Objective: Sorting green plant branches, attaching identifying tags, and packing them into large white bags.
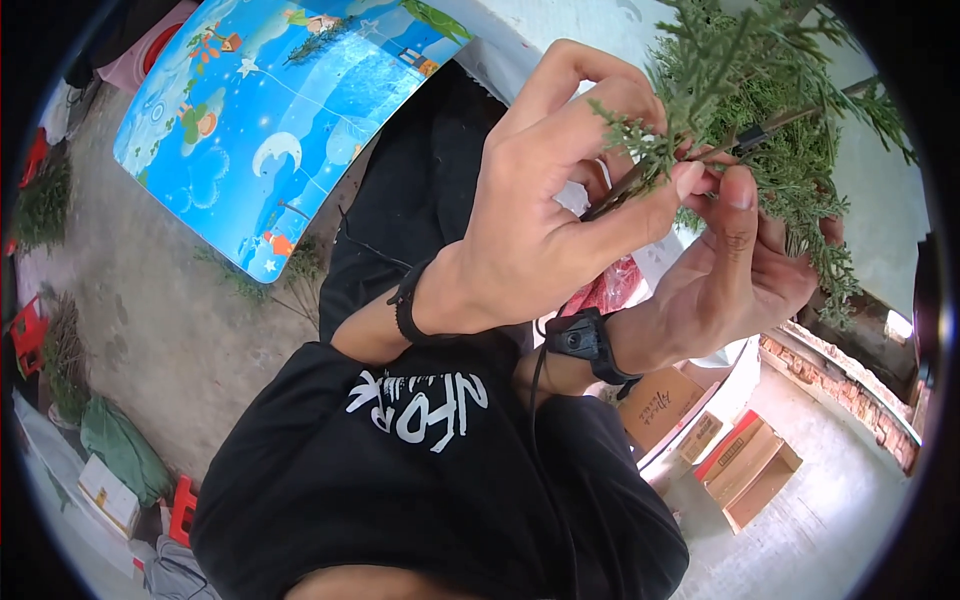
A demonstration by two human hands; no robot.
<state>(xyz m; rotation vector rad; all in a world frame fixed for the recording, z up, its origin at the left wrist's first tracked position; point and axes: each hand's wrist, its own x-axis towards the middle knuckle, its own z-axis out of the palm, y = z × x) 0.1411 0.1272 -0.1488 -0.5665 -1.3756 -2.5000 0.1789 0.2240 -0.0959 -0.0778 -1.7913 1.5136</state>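
A bushy green branch (745,80) with fine, conifer-like leaves is raised in front of me at the upper right. My left hand (560,190) comes in from its left side, thumb and fingers pinched round a thin brown stem. From below, my right hand (740,265) meets it, its thumb and forefinger close to the left fingertips. The other right fingers curl behind the foliage, partly hidden. Just beyond the fingertips, a dark band or sleeve (750,138) sits on a stem. Whether the two hands grip one stem or two, I cannot tell.
A blue cartoon-printed tabletop (230,120) at the upper left bears a small green sprig (318,42). Loose sprigs (295,280) lie on the floor below it. Open cardboard boxes (750,470) stand at the lower right. A black cable (540,400) runs down from my right wrist.
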